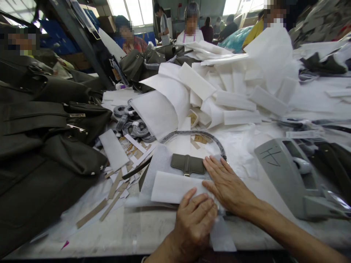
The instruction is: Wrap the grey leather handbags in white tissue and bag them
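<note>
A handbag lies on the worktable, mostly under translucent white wrapping paper [161, 160]. Its dark olive closure tab [179, 163] shows through, and a wrapped handle [197, 133] arches behind it. Across the front of the bag rests a folded white sheet [171, 188]. My left hand [193, 223] is closed at the lower edge of this sheet, fingers curled over it; its thumb is hidden. My right hand [230, 184] lies flat with fingers stretched out, over the right end of the sheet and touching the tab's right end. A paper strip [222, 235] hangs toward the table's front edge.
Dark olive bags [41, 157] are heaped on the left. Behind lies a big pile of white sheets [219, 87], beside coiled wrapped straps [137, 128]. Paper scraps [117, 186] litter the left side. A grey tape dispenser [285, 179] stands right. Several people sit or stand beyond.
</note>
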The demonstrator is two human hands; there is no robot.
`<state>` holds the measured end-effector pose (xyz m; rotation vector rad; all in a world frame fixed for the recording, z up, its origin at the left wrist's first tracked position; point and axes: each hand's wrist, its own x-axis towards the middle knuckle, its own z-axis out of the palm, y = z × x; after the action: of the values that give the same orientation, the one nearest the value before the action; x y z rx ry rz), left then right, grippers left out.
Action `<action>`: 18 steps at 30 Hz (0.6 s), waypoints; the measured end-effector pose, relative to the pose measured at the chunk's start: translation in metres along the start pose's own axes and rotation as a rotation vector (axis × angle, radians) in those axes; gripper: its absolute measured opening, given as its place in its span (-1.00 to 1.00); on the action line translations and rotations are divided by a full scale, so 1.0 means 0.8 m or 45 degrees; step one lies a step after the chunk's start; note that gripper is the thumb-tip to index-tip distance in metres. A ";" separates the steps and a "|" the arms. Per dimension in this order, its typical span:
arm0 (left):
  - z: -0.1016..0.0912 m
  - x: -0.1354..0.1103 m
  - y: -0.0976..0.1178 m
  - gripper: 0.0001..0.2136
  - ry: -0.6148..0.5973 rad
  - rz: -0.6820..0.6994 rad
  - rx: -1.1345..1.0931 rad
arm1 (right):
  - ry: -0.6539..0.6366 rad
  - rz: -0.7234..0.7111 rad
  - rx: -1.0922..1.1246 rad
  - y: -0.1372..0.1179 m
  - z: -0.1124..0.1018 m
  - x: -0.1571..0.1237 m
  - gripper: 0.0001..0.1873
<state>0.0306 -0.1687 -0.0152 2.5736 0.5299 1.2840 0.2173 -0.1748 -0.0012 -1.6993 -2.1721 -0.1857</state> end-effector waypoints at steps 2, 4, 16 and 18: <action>-0.003 0.000 0.000 -0.76 -0.018 -0.002 0.003 | 0.045 0.034 0.044 -0.010 -0.034 0.013 -0.44; -0.006 0.000 0.000 -0.77 -0.048 -0.001 0.020 | 0.112 0.084 0.118 -0.017 -0.062 0.020 -0.43; -0.016 0.006 -0.001 -0.78 -0.121 0.008 -0.029 | 0.248 -0.169 0.585 -0.014 -0.021 -0.048 -0.60; -0.017 0.009 0.000 -0.78 -0.104 -0.007 -0.034 | 0.262 -0.212 0.672 -0.021 -0.036 -0.055 -0.55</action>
<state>0.0237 -0.1657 -0.0019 2.5880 0.5005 1.1703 0.2163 -0.2288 0.0113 -1.1557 -1.9806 0.1538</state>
